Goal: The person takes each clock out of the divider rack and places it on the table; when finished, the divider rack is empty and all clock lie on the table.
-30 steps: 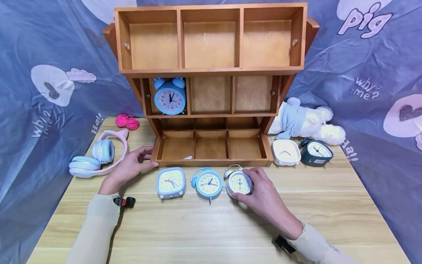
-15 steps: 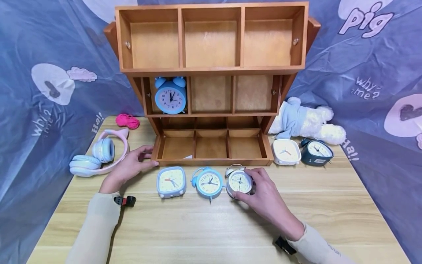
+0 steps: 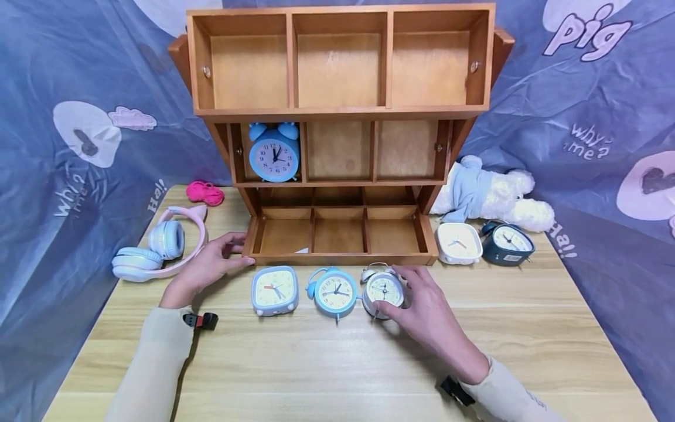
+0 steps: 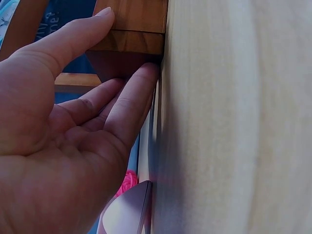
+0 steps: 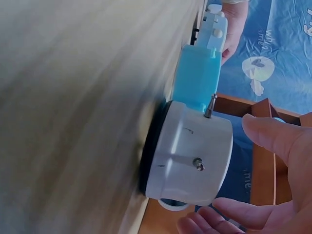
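In the head view my left hand [image 3: 203, 268] holds the lower left corner of a brown wooden shelf [image 3: 337, 259], thumb on its front and fingers along its side. My right hand [image 3: 429, 313] is spread around a white twin-bell alarm clock [image 3: 384, 291]. In the right wrist view the thumb stands clear of that clock's body, and the fingertips lie close to its edge; contact there is hard to tell. Left of it stand a light blue round alarm clock [image 3: 335, 292] and a blue-grey square clock [image 3: 275, 291]. A blue twin-bell clock [image 3: 274, 155] sits in the middle tier's left compartment.
A white square clock [image 3: 459, 243] and a dark green clock [image 3: 507, 243] stand right of the shelf, before a white plush toy [image 3: 485, 193]. Headphones [image 3: 181, 240] and pink yarn [image 3: 204, 193] lie at the left. Patterned blue cloth [image 3: 590, 193] hangs behind.
My right thumb and fingers have loosened slightly from the white clock, which stays in place. The left hand keeps its position on the shelf corner.
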The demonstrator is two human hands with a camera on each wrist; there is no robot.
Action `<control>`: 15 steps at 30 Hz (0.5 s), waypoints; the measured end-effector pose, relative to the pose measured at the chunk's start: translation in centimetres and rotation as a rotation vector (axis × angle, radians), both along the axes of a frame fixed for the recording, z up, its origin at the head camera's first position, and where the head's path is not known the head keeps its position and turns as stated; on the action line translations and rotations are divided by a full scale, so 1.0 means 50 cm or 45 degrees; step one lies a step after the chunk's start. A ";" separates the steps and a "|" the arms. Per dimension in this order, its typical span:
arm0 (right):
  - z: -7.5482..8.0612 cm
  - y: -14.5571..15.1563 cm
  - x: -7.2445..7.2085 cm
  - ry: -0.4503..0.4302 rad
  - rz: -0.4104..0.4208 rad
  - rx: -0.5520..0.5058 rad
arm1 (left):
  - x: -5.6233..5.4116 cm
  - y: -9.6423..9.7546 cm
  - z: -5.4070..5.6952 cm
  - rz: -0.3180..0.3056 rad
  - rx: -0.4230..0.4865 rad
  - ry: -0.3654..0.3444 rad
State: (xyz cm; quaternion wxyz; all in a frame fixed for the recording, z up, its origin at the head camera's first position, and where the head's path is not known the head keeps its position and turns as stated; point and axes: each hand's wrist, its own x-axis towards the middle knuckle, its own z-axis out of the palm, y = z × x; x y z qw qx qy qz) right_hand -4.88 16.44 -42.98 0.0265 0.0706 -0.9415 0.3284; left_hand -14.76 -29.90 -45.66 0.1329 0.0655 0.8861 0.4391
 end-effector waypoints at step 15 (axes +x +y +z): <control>0.011 -0.011 -0.011 0.016 0.017 -0.026 | 0.002 0.001 0.003 0.005 -0.006 -0.012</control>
